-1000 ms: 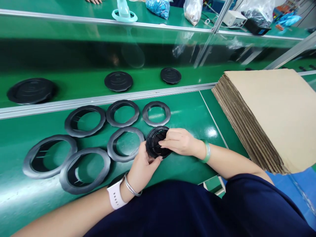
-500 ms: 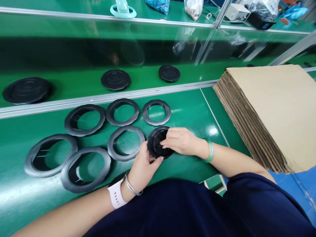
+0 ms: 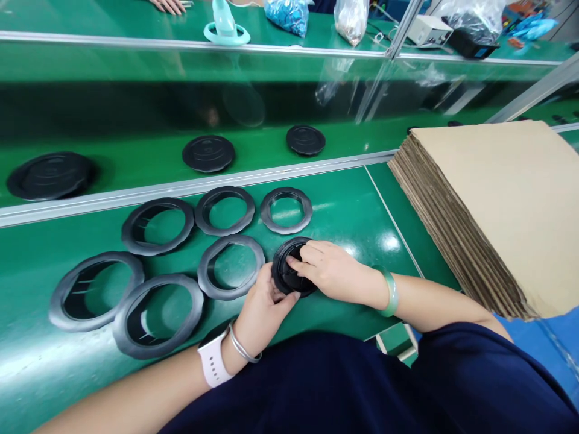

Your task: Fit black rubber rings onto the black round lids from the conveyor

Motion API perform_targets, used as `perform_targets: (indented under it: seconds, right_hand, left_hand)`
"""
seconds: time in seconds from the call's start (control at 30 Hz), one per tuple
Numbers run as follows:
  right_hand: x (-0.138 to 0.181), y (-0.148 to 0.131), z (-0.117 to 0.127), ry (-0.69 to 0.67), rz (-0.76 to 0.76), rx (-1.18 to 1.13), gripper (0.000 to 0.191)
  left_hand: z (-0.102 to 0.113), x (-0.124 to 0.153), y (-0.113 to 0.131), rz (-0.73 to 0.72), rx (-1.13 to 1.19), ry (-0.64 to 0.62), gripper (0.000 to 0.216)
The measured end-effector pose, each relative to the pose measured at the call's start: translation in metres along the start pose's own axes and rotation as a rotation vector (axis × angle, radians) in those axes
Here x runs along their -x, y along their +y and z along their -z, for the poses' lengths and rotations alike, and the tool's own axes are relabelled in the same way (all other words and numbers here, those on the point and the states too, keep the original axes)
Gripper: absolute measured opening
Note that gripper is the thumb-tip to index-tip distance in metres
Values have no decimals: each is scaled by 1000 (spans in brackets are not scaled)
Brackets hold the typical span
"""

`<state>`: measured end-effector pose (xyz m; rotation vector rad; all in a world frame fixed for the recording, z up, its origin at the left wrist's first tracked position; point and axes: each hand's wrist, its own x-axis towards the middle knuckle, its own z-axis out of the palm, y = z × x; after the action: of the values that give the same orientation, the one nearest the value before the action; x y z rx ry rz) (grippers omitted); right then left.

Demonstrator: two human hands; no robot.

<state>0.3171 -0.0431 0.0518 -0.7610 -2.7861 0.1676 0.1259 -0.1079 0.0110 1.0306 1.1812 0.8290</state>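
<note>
My left hand [image 3: 266, 307] is closed on the lower left rim of a round black plastic part [image 3: 279, 265], with the thumb along its near edge. The part is tilted up towards me, a rim around a recessed inner face. From the right, my right hand [image 3: 332, 268] reaches over it; the fingers are curled, and the index finger presses on the inner face near its middle. Those fingers cover much of the inside, so detail there is hidden. Left of the part lies a black ring [image 3: 205, 265], and just behind stands a smaller black ring [image 3: 308, 211].
More black rings [image 3: 192, 319] lie on the green bench [image 3: 353, 205] to the left. Several black discs [image 3: 208, 154] rest on the strip behind a metal rail [image 3: 271, 175]. Stacked cardboard [image 3: 493, 199] is at the right. Another person's hand [image 3: 168, 6] shows at the far top.
My right hand has shifted from a pinch over the part's inside to an index finger pressed near its middle. My left hand keeps its hold. The other person's hand has come into view.
</note>
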Motion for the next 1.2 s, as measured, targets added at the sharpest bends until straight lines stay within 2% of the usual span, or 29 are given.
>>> perform_targets:
  seconds: [0.1,0.17,0.2,0.27,0.37,0.47,0.6,0.73,1.2]
  right_hand:
    - [1,6,-1,193,-87,-155,23]
    - [1,12,-4,336,-265,-300,23]
    - [0,14,-5,359,-357,-379,26]
    - [-2,19,-10,311,-493,-537,27]
    - [-5,20,-17,229,-577,-720,14]
    - [-8,18,-23,248,-624,-823,9]
    - [-8,14,-29,292,-679,-923,14]
    - [-8,10,-33,308,-715,-939,16]
    - [-8,6,-28,275,-768,-901,16]
  left_hand:
    - [0,-1,1,-7,23,23,51]
    - [-1,-2,1,-13,45,43,51]
    - [-1,-2,1,-14,51,48,51]
    - [-2,-2,1,-15,54,50,53]
    - [-2,-1,1,-4,64,46,64]
    - [-1,0,1,11,60,36,72]
    - [3,1,1,-45,-60,37,59]
    - [5,-1,2,-100,-228,77,48]
    - [7,-2,1,-107,-249,75,38]
